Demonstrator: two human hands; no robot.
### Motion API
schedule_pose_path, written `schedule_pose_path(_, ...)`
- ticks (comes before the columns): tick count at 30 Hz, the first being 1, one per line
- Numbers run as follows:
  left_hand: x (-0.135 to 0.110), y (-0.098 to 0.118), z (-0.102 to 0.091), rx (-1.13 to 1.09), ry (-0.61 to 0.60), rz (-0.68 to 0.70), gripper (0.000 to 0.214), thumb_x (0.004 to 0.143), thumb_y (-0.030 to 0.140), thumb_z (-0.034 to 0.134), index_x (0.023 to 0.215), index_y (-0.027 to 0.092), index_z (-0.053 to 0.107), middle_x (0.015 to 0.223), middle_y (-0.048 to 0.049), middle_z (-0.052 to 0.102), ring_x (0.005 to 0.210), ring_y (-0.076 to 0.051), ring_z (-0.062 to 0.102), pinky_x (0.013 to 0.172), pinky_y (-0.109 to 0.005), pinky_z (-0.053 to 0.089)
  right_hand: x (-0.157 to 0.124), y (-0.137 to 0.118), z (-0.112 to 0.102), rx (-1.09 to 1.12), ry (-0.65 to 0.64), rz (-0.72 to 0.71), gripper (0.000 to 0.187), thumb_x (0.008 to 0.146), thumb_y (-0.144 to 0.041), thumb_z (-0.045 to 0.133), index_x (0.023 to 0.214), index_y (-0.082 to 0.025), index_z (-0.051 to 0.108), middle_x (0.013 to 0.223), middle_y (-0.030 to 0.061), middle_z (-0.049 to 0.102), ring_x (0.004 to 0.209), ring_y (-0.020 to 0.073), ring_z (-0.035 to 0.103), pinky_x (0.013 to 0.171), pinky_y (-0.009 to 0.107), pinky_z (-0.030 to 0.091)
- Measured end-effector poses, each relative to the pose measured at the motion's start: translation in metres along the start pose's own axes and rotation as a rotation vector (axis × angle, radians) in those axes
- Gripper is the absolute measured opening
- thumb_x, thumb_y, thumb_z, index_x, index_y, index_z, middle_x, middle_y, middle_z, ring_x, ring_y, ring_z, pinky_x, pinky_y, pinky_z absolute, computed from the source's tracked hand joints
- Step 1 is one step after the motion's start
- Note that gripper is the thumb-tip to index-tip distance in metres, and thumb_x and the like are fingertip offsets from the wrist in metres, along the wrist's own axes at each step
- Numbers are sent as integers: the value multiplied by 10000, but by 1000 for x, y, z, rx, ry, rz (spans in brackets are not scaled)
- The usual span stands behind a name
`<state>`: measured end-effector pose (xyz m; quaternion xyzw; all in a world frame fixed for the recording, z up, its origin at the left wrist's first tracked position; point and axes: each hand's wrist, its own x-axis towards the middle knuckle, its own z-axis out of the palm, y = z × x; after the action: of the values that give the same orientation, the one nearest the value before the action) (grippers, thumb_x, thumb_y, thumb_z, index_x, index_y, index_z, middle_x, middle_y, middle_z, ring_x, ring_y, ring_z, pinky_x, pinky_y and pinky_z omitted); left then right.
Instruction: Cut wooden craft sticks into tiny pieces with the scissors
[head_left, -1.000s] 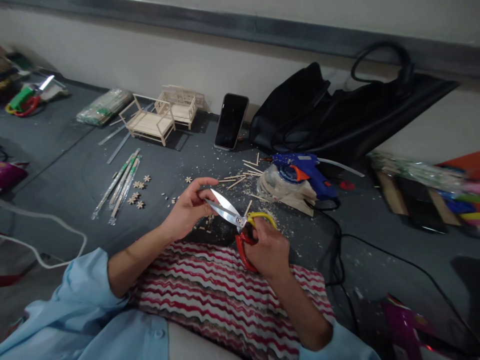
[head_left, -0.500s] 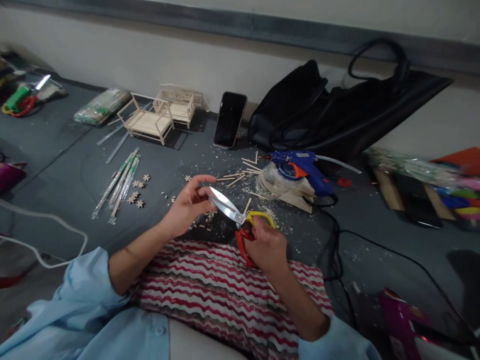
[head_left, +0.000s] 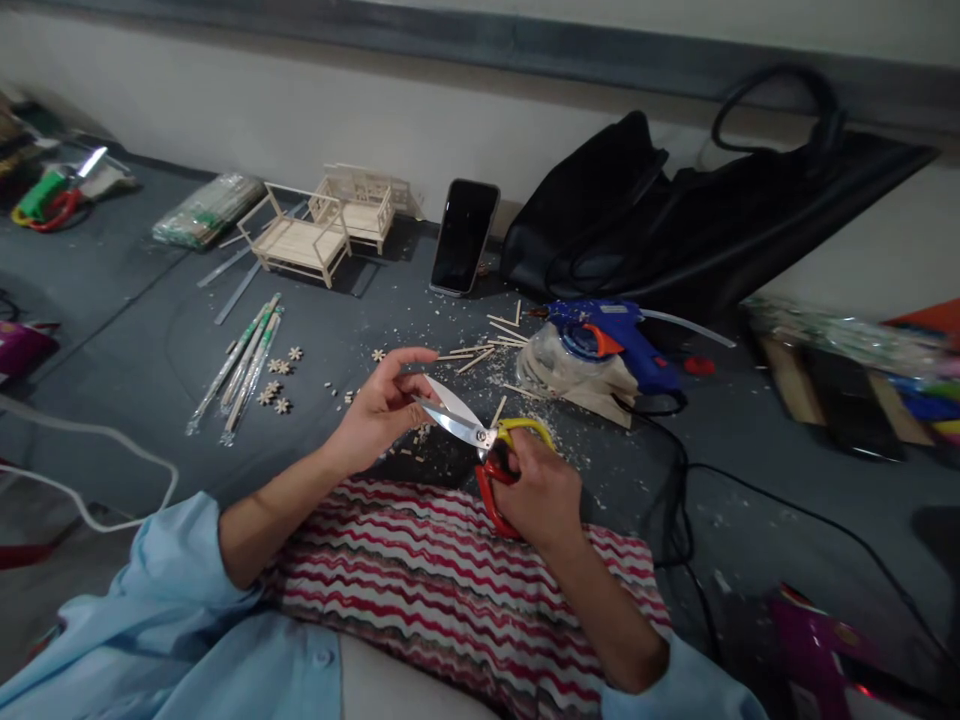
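My right hand point(head_left: 544, 485) is wrapped round the red and yellow handles of a pair of scissors point(head_left: 461, 420). The blades point left and stand a little apart. Their tips reach the fingers of my left hand point(head_left: 386, 405), whose thumb and fingers are curled together beside the blades, with the index finger held out above. Whatever that hand pinches is too small or too hidden to make out. Thin wooden sticks point(head_left: 469, 354) and pale cut bits lie on the dark table just beyond the scissors. Below both hands a red-and-white striped cloth point(head_left: 457, 580) covers my lap.
Two small wooden furniture models point(head_left: 300, 245) stand at the back left, near wrapped sticks point(head_left: 244, 365) and flower-shaped pieces point(head_left: 277, 368). A phone point(head_left: 463, 238) leans on the wall. Right of it are a black bag point(head_left: 637, 220) and a blue glue gun point(head_left: 622, 335) with its cable.
The scissor blades were together and are now spread slightly apart. My left hand stays by the tips, almost unmoved. The view has shifted slightly.
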<state>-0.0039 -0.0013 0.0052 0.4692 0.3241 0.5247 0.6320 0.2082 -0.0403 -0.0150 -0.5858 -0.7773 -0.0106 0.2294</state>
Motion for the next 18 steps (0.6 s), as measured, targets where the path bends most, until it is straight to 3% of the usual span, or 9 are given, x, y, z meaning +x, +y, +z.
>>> schedule_pose_path(9, -1, 0, -1, 44, -14, 22, 485, 773, 157, 705, 1199, 215, 480, 796, 12, 623, 690, -89, 580, 633, -196, 473, 0, -1, -1, -4, -56, 17, 142, 770, -289, 479, 801, -194, 580, 597, -2, 543, 519, 138, 455, 525, 254, 293)
schedule_pose_path(18, -2, 2, 2, 74, -4, -4, 494, 773, 193, 705, 1202, 225, 463, 837, 2, 616, 717, -102, 602, 665, -219, 503, -4, 1, 4, -14, -67, 21, 125, 775, -252, 466, 726, -205, 571, 519, -24, 497, 466, 123, 415, 510, 254, 259)
